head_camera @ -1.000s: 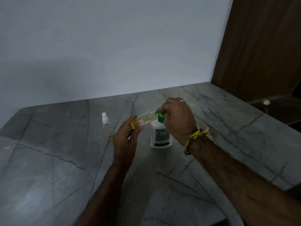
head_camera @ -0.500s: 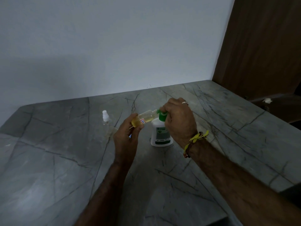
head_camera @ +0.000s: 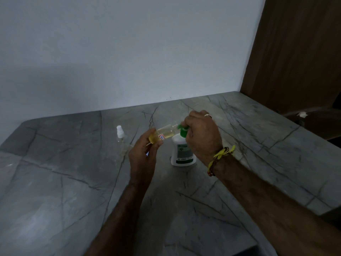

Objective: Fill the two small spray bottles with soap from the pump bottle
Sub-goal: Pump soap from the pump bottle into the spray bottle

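A white pump bottle [head_camera: 182, 152] with a green pump head [head_camera: 183, 131] stands on the grey stone counter [head_camera: 55, 182]. My right hand [head_camera: 202, 134] is curled over the pump head and hides most of it. My left hand [head_camera: 144, 159] pinches a small clear spray bottle [head_camera: 164, 134] with no cap, tilted almost flat. Its open neck touches the pump's spout, and yellow soap lies in its lower part. A second small spray bottle [head_camera: 120, 135] with a white spray cap stands upright to the left, apart from both hands.
A pale wall runs along the back of the counter. A dark wooden panel [head_camera: 295, 52] rises at the right, with a lower dark shelf and a small white object [head_camera: 302, 114] beside it. The counter's front edge lies at the lower right.
Both hands and the bottles keep the same pose. Only the camera view has shifted slightly.
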